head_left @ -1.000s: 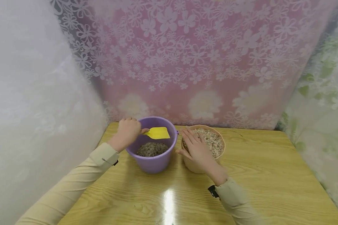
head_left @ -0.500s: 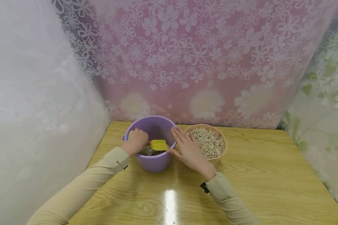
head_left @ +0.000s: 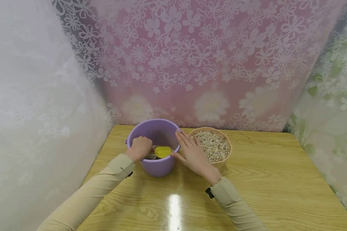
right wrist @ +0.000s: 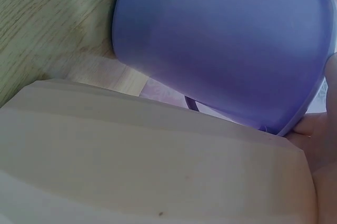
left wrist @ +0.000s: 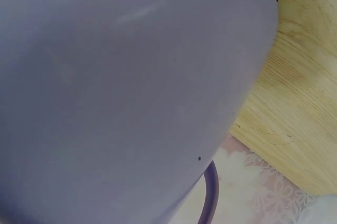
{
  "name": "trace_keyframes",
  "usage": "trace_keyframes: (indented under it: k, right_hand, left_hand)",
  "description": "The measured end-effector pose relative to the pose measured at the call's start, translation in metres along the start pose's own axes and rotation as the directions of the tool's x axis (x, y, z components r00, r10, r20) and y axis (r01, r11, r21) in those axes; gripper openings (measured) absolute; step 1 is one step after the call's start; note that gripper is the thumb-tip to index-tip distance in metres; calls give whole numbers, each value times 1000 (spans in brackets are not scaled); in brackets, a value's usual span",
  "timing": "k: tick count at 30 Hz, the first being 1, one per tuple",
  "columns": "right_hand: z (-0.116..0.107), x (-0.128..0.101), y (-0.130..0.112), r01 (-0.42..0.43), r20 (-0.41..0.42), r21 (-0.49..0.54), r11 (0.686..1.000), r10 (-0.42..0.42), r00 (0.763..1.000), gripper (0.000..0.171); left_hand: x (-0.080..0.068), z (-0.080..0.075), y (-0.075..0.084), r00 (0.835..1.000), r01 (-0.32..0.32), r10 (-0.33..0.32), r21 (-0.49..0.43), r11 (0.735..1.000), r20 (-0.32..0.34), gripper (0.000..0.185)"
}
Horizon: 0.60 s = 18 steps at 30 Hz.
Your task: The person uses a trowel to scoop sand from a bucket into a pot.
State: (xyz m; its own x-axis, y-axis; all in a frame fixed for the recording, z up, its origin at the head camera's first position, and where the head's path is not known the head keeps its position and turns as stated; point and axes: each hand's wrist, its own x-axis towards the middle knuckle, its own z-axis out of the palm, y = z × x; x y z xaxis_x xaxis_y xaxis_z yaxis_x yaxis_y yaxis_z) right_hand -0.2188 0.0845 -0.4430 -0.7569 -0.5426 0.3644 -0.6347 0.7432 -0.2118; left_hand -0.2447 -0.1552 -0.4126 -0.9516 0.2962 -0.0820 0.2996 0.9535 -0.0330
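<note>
A purple bucket [head_left: 156, 166] stands on the wooden table [head_left: 263, 186], with dark grain in its bottom. My left hand [head_left: 138, 148] reaches down inside it and grips the handle of a yellow scoop [head_left: 163, 151], whose blade lies on the grain. My right hand [head_left: 191, 153] rests with straight fingers against the bucket's right rim and side. A beige bowl [head_left: 225, 160] full of pale grain stands just right of the bucket. The left wrist view shows only the bucket's outer wall [left wrist: 131, 92]. In the right wrist view the bucket [right wrist: 221, 45] rises behind the bowl's wall [right wrist: 147, 161].
Floral curtains close the table in at the back [head_left: 191, 64], the left [head_left: 31, 112] and the right [head_left: 335, 112]. Bare wood lies in front of the vessels and to the right of the bowl.
My left hand has lowered the scoop from above the bucket's rim into the grain. My right hand has left the bowl and now lies against the bucket.
</note>
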Motion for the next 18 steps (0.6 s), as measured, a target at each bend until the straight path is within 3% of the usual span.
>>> trace_keyframes:
  k: [12, 16, 18]
  right_hand:
    - [-1, -3, -2, -16, 14, -12, 1000, 17, 1000, 83]
    - [-3, -2, -2, -23, 33, -1, 1000, 23, 999, 83]
    - [-7, -2, -1, -33, 50, 30, 999, 32, 998, 81]
  left_hand:
    - [-1, 3, 4, 995, 61, -64, -39, 997, -82, 39]
    - [-1, 2, 5, 982, 60, -70, -59, 996, -175, 40]
    - [-1, 2, 4, 967, 38, -60, -91, 995, -248, 40]
